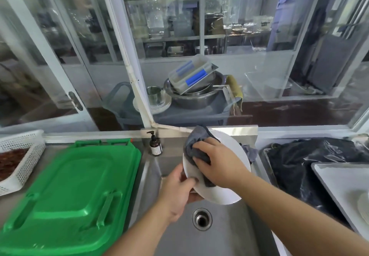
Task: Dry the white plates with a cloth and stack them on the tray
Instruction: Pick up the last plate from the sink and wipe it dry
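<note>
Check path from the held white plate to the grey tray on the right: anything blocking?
Nothing visible blocks it. The round white plate is held over the steel sink; only the crumpled black plastic bag lies low beside the flat grey tray, not across it.

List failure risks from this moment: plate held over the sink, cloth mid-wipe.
1. The white plate is tilted above the sink, and the left hand grips only its lower edge; a slip would probably drop it into the basin.
2. The right hand presses the grey cloth against the plate face, which could lever the plate out of that grip.
3. The tray sits far right, so the carry is long.
</note>
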The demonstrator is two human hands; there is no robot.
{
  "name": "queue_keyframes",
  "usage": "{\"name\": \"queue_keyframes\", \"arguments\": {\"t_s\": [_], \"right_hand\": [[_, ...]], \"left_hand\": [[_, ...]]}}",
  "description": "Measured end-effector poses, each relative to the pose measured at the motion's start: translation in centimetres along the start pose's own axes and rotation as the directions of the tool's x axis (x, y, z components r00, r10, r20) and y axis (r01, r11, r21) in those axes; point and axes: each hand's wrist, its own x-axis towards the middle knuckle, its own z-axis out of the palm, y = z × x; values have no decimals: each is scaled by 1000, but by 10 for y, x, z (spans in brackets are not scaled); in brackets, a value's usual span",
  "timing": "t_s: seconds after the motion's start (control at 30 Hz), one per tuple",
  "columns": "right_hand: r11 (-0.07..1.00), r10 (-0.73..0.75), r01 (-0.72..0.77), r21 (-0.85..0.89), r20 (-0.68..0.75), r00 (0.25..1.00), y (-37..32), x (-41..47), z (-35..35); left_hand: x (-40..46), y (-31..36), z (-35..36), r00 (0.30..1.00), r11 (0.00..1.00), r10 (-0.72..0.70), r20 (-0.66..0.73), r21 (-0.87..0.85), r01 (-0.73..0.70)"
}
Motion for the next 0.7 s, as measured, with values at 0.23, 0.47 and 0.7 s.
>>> {"name": "queue_keyframes", "arguments": {"t_s": [0.23,0.47,0.7], "right_hand": [[991,64,-82,-104,-171,983,-15,68,-11],[930,337,-351,-111,-131,932,3,65,-4],[986,143,-144,82,13,990,-35,22,20]], "left_hand": [[-3,32,-28,996,990,92,-8,-110,-93],[16,56,-52,977,965,181,-109,-172,-198],[22,51,-48,986,973,139,-87,-173,-152]]}}
